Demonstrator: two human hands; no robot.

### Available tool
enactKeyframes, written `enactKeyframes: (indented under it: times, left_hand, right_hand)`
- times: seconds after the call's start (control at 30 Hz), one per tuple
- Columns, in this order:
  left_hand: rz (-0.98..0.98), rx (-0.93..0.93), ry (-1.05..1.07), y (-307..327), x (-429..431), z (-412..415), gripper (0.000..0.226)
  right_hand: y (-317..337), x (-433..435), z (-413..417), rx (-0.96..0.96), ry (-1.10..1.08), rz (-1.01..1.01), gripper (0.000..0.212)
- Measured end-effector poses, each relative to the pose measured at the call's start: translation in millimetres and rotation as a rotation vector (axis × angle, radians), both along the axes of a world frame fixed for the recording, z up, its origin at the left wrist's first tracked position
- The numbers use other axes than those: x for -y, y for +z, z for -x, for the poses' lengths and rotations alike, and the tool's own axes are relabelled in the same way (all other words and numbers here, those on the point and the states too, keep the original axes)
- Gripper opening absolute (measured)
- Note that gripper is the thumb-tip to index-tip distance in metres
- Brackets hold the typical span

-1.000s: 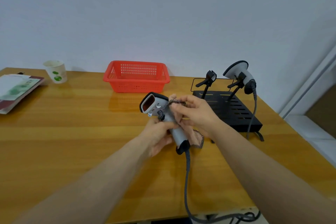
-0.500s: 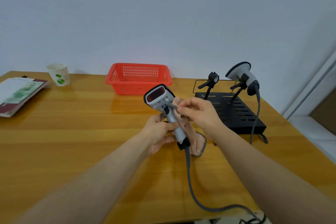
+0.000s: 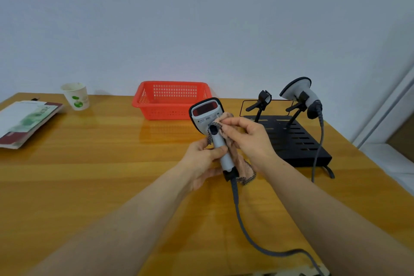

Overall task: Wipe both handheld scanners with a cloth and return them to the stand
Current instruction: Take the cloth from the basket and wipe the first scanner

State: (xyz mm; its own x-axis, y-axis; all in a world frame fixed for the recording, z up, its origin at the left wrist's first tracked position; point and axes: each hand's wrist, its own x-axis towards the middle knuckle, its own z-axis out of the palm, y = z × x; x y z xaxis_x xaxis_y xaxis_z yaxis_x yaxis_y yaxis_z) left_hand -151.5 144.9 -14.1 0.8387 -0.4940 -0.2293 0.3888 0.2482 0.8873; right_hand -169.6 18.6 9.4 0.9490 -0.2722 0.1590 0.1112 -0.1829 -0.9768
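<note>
A grey handheld scanner (image 3: 207, 116) with a red window stands upright above the table, its window facing me. My left hand (image 3: 202, 160) grips its handle low down. My right hand (image 3: 247, 136) pinches a pinkish cloth (image 3: 243, 168) against the scanner's head just under the window; the cloth hangs down behind the handle. The scanner's grey cable (image 3: 244, 226) runs off the table's front edge. A second scanner (image 3: 299, 92) sits in the right holder of the black stand (image 3: 291, 141). The stand's left holder (image 3: 261, 102) holds nothing.
A red plastic basket (image 3: 172, 98) sits behind the held scanner. At the far left are a paper cup (image 3: 76, 96) and a booklet (image 3: 24, 119). The second scanner's cable (image 3: 318, 145) hangs down the stand's right side. The wooden table (image 3: 89, 175) ends close on the right.
The scanner has been turned from sideways so its window faces me and raised a little. My right hand with the cloth has moved up to the head below the window.
</note>
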Motion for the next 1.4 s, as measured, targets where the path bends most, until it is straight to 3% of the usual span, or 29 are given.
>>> enactKeyframes:
  times: [0.23,0.37,0.47,0.77,0.9,1.0,1.07,1.1,1.17,1.27,1.4]
  left_hand:
    - [0.023,-0.019,0.051,-2.9,-10.2,-8.2,0.041]
    - [0.062,-0.031,0.01,1.6,-4.6,-3.2,0.034]
    - [0.07,-0.029,0.062,2.6,-2.6,-2.0,0.033]
    - [0.08,-0.113,0.224,-9.4,-11.2,-13.1,0.043]
    - [0.104,-0.154,0.244,-7.1,-9.8,-9.2,0.036]
    - [0.128,-0.163,0.245,-1.1,-12.1,-10.7,0.031]
    - [0.122,-0.162,0.223,1.0,-12.1,-10.2,0.035]
    - [0.115,-0.156,0.206,2.2,-11.1,-9.3,0.036]
    - [0.116,-0.133,0.17,6.2,-7.1,-7.9,0.037]
    - [0.123,-0.072,0.124,16.0,3.2,-9.7,0.037]
    - [0.083,0.043,0.064,33.6,22.6,-9.7,0.036]
  right_hand:
    - [-15.5,6.9,8.6,-0.238,0.039,0.017,0.009]
    - [-6.6,4.0,1.9,-0.153,0.015,-0.138,0.01]
    - [-6.3,1.4,4.2,-0.125,0.048,-0.022,0.011]
    - [-15.4,14.5,22.1,-0.312,0.122,0.121,0.004]
    - [-16.5,25.4,22.7,-0.376,0.115,0.364,0.01]
    - [-15.1,30.8,22.9,-0.321,0.193,0.629,0.032]
    - [-6.2,30.5,21.1,-0.248,0.125,0.74,0.034]
    - [0.9,28.5,20.9,-0.2,0.058,0.734,0.032]
    - [12.4,23.3,20.2,-0.232,0.032,0.518,0.034]
    - [14.6,19.3,21.9,-0.493,0.246,0.061,0.062]
    - [12.3,28.1,27.6,-0.499,0.287,-0.206,0.042]
